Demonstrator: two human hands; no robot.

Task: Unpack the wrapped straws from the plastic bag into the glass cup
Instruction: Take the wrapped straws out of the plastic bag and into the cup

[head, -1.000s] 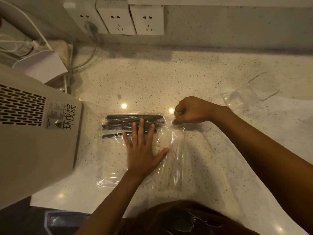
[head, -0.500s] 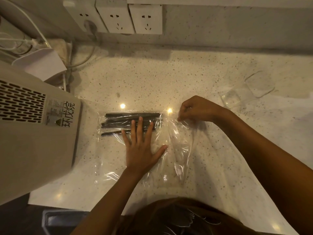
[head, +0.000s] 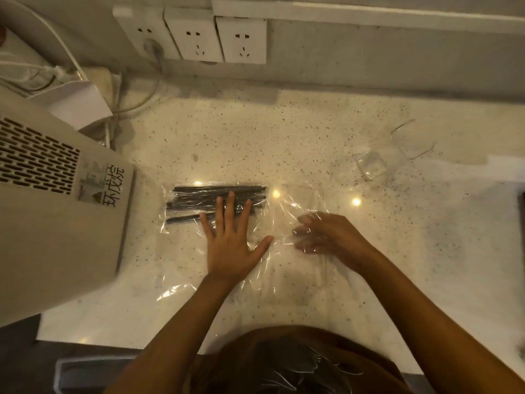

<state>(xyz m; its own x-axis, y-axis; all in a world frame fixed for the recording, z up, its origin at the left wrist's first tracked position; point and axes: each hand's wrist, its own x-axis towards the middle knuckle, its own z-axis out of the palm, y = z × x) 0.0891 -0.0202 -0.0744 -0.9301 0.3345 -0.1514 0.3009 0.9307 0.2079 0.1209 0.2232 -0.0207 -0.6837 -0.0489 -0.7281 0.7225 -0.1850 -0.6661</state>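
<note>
The left hand (head: 229,242) lies flat, fingers spread wide, pressing the clear crinkled plastic bag (head: 272,268) onto the speckled pale stone surface (head: 284,137); it grips nothing. Its fingertips rest over the bundle of dark wrapped straws (head: 199,198) inside the bag's far left end. Just to the right, the right hand (head: 326,237) is blurred, loosely open, under or against the film; any hold cannot be told. Farther right, the clear glass cup (head: 395,150) lies tipped, well apart

Two hands (head: 227,245), one plastic bag (head: 284,268), perhaps seven straws (head: 199,194), one glass cup (head: 375,163), three sockets (head: 196,38)
</note>
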